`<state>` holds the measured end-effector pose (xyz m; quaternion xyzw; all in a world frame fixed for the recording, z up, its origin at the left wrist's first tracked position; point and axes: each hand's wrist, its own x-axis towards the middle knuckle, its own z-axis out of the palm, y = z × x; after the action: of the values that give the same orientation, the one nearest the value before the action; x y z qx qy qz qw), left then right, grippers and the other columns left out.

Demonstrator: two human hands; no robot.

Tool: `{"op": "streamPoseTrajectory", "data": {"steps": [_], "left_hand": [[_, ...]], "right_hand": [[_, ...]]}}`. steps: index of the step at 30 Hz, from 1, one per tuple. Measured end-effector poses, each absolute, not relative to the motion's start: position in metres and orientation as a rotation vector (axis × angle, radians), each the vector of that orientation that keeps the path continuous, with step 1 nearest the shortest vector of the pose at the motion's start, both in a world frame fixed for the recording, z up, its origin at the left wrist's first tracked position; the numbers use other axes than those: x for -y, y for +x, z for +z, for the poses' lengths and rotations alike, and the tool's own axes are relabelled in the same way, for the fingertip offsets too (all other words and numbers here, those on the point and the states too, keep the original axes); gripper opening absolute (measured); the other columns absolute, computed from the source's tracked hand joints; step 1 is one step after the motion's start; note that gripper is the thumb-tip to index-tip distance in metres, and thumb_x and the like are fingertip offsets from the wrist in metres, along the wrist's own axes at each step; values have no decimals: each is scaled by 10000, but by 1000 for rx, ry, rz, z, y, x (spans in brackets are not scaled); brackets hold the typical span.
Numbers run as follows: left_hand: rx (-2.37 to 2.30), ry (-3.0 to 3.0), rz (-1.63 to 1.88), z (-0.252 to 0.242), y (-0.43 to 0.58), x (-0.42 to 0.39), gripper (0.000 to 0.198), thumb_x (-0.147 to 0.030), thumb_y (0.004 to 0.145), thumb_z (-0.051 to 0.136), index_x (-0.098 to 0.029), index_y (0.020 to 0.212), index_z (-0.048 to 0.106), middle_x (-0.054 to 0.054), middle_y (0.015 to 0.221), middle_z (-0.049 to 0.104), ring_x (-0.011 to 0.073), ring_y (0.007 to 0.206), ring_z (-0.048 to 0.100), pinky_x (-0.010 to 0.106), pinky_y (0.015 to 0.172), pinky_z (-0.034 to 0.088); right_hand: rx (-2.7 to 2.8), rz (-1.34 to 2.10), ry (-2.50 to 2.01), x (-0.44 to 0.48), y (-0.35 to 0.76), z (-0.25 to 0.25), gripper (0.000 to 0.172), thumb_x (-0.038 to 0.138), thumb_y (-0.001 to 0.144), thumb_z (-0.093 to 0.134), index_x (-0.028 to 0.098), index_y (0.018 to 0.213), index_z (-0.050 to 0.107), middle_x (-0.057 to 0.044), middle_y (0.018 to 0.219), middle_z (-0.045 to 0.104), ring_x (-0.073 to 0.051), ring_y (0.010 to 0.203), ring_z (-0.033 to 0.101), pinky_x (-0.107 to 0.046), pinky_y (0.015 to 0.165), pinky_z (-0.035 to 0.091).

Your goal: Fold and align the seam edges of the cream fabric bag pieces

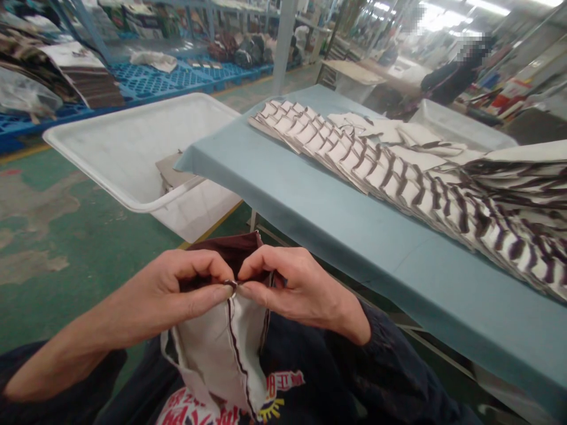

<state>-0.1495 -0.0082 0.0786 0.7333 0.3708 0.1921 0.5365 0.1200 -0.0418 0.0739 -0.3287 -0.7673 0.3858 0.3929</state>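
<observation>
While both hands are meeting over the lap, the person is pinching a small metal zipper slider point(231, 285) at the top of a cream fabric pouch with dark brown trim point(212, 348). The left hand point(177, 292) is closing thumb and forefinger on the pouch's edge right at the slider. The right hand point(303, 292) is gripping the opposite edge in the same pinch, so the fingertips are almost touching. The pouch is hanging between the wrists, in front of the person's dark printed top point(287, 383), lower than the desk and apart from it. Its brown lining is showing above the knuckles, and a dark zipper tape is running down the middle of the cream panel.

The step in hand appears to be seating or starting the slider on the zipper, though the slider is too small here to tell whether it is engaging both rows of teeth. Doing it well is likely depending on holding the two tape ends level and taut, pinching close to the slider, with loose lining held clear of its path.

To the right, a desk covered in pale blue cloth point(336, 218) is carrying a long overlapping row of cream-and-brown fabric pieces point(398, 177). A white plastic tub point(110, 147) is standing on the green floor point(66, 248) beside the desk's corner, and another person point(452, 79) is working far behind.
</observation>
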Motion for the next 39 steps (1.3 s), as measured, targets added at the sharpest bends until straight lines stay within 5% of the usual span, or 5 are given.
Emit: {"op": "streamPoseTrajectory", "data": {"steps": [9,19,25,33,39], "left_hand": [[-858,1844,365,81,-147,3,365,-487,1064,701,-224,866,858,26,784,804,198,706,687,231,622,534],[-860,1666,395,62,-154,9,353,-491,1055,775,-216,836,810,5,776,761,168,686,633,205,599,499],[-889,1660,395,70,-148,10,375,-519,1009,770,-212,792,771,-8,722,682,153,647,562,200,563,442],[-885,1722,400,67,-146,17,361,-485,1016,675,-222,780,751,-21,696,625,156,625,528,229,555,415],[-884,1736,406,41,-151,26,386,-502,1013,676,-247,738,586,-77,651,412,136,601,354,242,543,338]], "right_hand": [[2272,304,-891,48,120,57,235,288,1271,638,213,1169,835,-40,935,909,-186,790,829,-303,692,541],[2320,200,-783,49,118,59,287,254,1319,590,203,1141,810,-36,1116,970,-171,975,899,-286,839,649],[2532,50,-837,47,118,69,265,117,1243,629,202,1051,792,-38,1043,944,-183,920,851,-306,743,586],[2402,88,-984,50,105,67,270,143,1112,606,236,901,745,21,718,781,-156,663,691,-332,592,348],[2310,536,-1057,46,101,64,110,209,1001,707,258,911,747,33,727,745,-147,656,647,-282,608,380]]}}
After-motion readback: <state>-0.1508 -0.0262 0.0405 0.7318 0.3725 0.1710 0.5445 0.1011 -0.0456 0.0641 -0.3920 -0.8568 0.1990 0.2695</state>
